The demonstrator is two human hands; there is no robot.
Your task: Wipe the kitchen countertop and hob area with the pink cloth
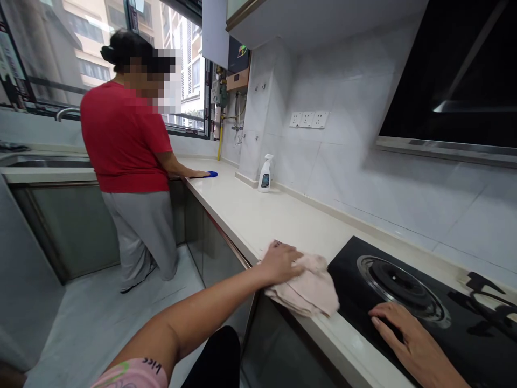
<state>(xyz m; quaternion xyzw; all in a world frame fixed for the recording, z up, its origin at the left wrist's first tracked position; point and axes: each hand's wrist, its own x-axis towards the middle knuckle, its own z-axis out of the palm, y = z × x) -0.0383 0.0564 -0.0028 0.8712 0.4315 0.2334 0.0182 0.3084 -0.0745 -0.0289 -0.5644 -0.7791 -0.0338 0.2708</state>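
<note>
- Head view, progress: wiping of the worktop (242, 210) appears under way, as judged from the cloth (309, 296) lying on it beneath a hand; the extent done and left cannot be read from the pale surface.
- Cloth location: front edge of the worktop, beside the near left corner of the cooktop (343, 264).
- Cloth condition: pale pink, layered in loose folds, bunched near the fingers, lower edge spread.
- Left hand (280, 263): placed over the cloth, fingers bent; whether they grip or only press is unclear.
- Right hand (406, 334): empty, fingers loosely curved, at the cooktop's front.
- Surroundings: spray bottle (265, 175) upright near the wall; co-worker (125, 140) with one hand on a blue cloth (211, 174).
</note>
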